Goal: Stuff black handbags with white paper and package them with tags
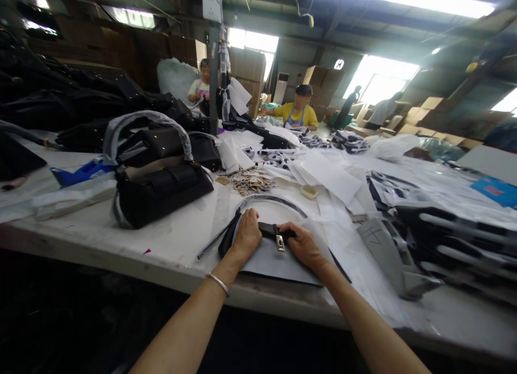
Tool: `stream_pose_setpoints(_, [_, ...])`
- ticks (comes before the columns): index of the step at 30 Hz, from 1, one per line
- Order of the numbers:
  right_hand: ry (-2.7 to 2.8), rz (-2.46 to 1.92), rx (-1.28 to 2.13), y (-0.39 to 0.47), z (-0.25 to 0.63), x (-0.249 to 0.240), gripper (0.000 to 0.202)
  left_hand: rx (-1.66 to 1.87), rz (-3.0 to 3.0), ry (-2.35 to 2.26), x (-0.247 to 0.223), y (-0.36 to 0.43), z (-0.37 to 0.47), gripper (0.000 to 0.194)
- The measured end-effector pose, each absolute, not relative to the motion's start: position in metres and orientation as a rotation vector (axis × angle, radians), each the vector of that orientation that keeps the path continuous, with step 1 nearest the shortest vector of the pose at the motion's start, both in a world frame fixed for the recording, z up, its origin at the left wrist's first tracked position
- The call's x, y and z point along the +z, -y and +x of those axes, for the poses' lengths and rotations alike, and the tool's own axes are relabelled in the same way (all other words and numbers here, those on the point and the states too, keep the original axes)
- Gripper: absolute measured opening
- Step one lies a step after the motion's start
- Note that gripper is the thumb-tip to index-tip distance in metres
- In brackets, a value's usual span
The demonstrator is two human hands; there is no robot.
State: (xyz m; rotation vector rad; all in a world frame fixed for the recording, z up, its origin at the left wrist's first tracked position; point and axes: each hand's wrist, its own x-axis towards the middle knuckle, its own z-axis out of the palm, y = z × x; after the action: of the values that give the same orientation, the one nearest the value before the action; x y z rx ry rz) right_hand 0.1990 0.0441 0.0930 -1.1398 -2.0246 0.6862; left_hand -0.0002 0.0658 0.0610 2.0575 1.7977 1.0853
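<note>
A black handbag (pixel 229 239) lies near the table's front edge, its front covered by a pale sheet (pixel 266 263). Its plastic-wrapped handle (pixel 278 200) arches up behind. A dark strap (pixel 266 230) with a silver metal clasp (pixel 280 243) crosses the top of the bag. My left hand (pixel 247 235), wearing a bracelet on the wrist, is closed on the strap's left part. On the other side of the clasp, my right hand (pixel 304 246) has its fingers curled over the strap's right end. The fingertips of both hands are partly hidden.
A finished-looking black handbag (pixel 165 193) stands at left, with a blue tape dispenser (pixel 81 172) behind it. A grey tape dispenser (pixel 391 255) and wrapped black straps (pixel 456 244) lie at right. Tags (pixel 250 181) and paper sheets (pixel 329 174) cover the middle. A co-worker (pixel 299 112) sits across.
</note>
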Motion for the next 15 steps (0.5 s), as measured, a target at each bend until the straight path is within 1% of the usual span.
stream_pose_setpoints(2, [2.162,-1.112,0.724,-0.036,0.203,0.107,0.060,1.123,2.037,-1.765,0.060,-0.066,-0.003,0.035])
stream_pose_setpoints(3, [2.222,-1.101,0.758,-0.033,0.205,0.113,0.060,1.139,2.025,-1.752,0.060,-0.067,-0.004,0.035])
stream_pose_setpoints(4, [2.267,-1.101,0.799,-0.031,0.206,0.119,0.056,1.153,2.013,-1.741,0.059,-0.067,-0.005,0.035])
stream_pose_setpoints(7, [2.283,-1.178,0.872,-0.026,0.207,0.126,0.032,1.188,1.980,-1.718,0.059,-0.070,-0.007,0.036])
stream_pose_setpoints(8, [2.257,-1.214,0.869,-0.025,0.206,0.126,0.028,1.196,1.974,-1.710,0.059,-0.070,-0.007,0.035])
stream_pose_setpoints(12, [2.173,-1.263,0.829,-0.024,0.201,0.117,0.022,1.202,2.028,-1.618,0.070,-0.066,-0.006,0.020])
stream_pose_setpoints(15, [2.164,-1.267,0.838,-0.024,0.201,0.114,0.022,1.138,2.167,-1.429,0.088,-0.054,-0.005,0.011])
